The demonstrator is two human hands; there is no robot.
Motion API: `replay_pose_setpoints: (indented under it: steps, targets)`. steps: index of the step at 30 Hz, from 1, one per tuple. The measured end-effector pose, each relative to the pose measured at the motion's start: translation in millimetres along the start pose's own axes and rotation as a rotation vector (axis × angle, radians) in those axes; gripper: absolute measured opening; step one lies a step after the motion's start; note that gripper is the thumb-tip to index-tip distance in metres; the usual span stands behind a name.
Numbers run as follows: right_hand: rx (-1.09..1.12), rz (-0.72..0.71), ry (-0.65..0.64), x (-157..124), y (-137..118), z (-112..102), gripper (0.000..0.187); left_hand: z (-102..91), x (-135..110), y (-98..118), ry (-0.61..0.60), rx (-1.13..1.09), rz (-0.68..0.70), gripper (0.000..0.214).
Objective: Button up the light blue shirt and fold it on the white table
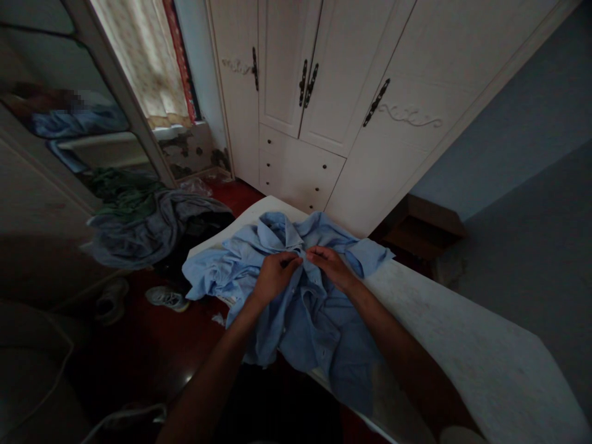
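Both pinching soft, crumpled blue shirt (300, 308) below its collar: left hand (274, 276), right hand (329, 266), fingertips nearly meeting.

Light blue shirt (300, 308): thin woven cloth, matt, crumpled into soft creases, small pale buttons down the front placket. Beneath it, white speckled tabletop (462, 345): hard, smooth, dull sheen, faintly mottled. White panelled wardrobe (351, 80): painted wood, satin finish, raised scroll carving on the doors; slim dark handles (375, 102) of what looks like metal, slightly glossy. Dark red floor (152, 345): polished, glossy, catching a bright reflection. Grey heap of garments (148, 228): soft cloth, matt, loosely folded. Pale sneaker (167, 298): fabric upper, dull. Cream patterned curtain (139, 55): light cloth, matt.
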State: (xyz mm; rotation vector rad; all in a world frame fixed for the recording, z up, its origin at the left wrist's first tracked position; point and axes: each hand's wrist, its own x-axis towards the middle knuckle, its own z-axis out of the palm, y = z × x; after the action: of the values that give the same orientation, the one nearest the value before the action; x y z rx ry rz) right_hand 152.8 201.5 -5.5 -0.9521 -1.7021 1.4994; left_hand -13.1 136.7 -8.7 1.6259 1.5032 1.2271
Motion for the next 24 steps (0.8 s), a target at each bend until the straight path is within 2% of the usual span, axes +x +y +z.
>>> replay_pose_setpoints:
  steps: [3, 7, 10, 14, 19, 24]
  targets:
    - [-0.003, 0.013, 0.028, -3.8, 5.8, 1.3, 0.027, 7.1, -0.8, -6.0, 0.071, -0.110, -0.021, 0.022]
    - [-0.189, -0.123, 0.101, -9.5, 6.0, 3.0, 0.025, 14.1, -4.3, -6.4, 0.168, -0.038, 0.019, 0.018]
    - [-0.423, -0.257, 0.154, -13.3, 0.5, 3.1, 0.019, 16.0, -5.4, -9.8, 0.164, 0.045, 0.108, 0.017]
    - [-0.781, -0.387, 0.120, -15.4, -7.0, 3.4, 0.015, 16.3, -4.7, -21.2, 0.102, 0.043, 0.216, 0.015]
    - [-1.105, -0.353, 0.119, -16.2, -6.5, 8.2, 0.016, 18.0, -4.3, -29.5, 0.094, 0.020, 0.242, 0.016]
    - [-1.118, -0.316, 0.129, -17.2, 2.8, 8.4, 0.019, 22.8, -3.6, -31.4, 0.118, 0.062, 0.219, 0.012]
